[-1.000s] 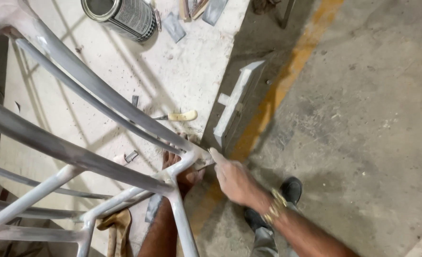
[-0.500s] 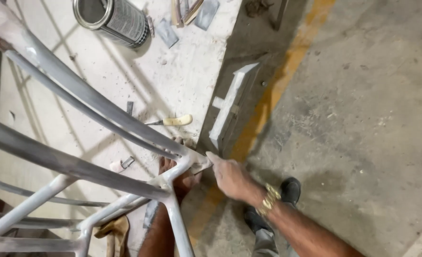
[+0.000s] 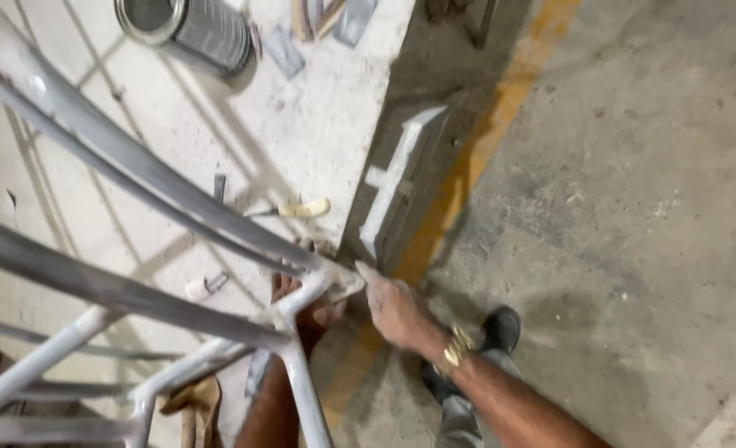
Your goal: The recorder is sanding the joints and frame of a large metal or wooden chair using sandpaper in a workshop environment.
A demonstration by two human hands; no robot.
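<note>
A ribbed metal can (image 3: 190, 29) lies on the white dusty desk (image 3: 326, 124). Near the desk edge rests a small tool with a pale handle (image 3: 297, 209). A yellow line (image 3: 476, 158) crosses the concrete floor (image 3: 633, 207).

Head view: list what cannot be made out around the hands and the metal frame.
- Left hand: mostly hidden behind the grey metal frame; its grip cannot be judged.
- Right hand: fingertips meet the frame's corner joint; whether they hold anything is too small and blurred to tell.
- Frame: cut off by the left and bottom edges, so its full shape is unknown.
- Metal can: cut by the top edge.
</note>
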